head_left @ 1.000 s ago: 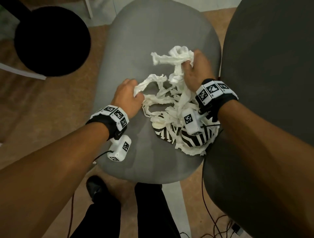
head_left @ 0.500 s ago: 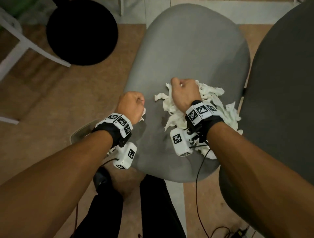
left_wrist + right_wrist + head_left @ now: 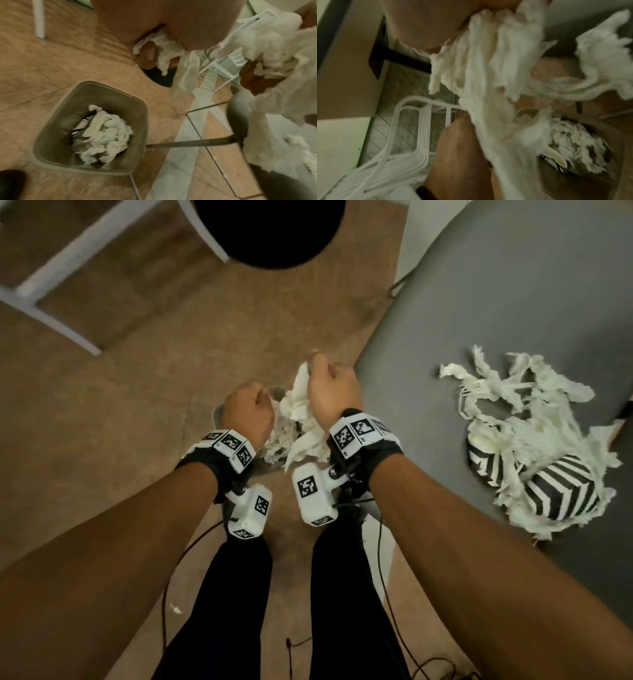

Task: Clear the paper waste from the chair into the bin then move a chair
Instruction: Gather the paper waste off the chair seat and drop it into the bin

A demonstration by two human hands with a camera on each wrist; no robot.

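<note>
The paper (image 3: 301, 419) is split three ways right now. One bunch is held over the bin (image 3: 51, 121), which sits on the floor just beside the chair (image 3: 496, 302) edge — a small wad is clamped in the curled fingers of the left hand (image 3: 248, 412), and a bigger, trailing clump is gripped by the right hand (image 3: 330, 392), fingers wrapped round it. Both fists are directly above the bin, close together, with the strips dangling down between them. A layer of earlier paper is already seen lying inside the bin in the left wrist view, along with what looks like a pale flat utensil or two, hard to tell through the blur.

Away from the bin, a good-sized tangle (image 3: 513, 419) is left on the chair seat, draped over something striped black and white (image 3: 561, 491); what that thing is can't be made out.

So the step in hand looks like the drop — second or so load, judging by what's in the bin. Next, both grips need to be let go so the strips fall inside rather than snagging on the rim, then the rest is to be gathered from the seat. The chair move is not yet started.
</note>
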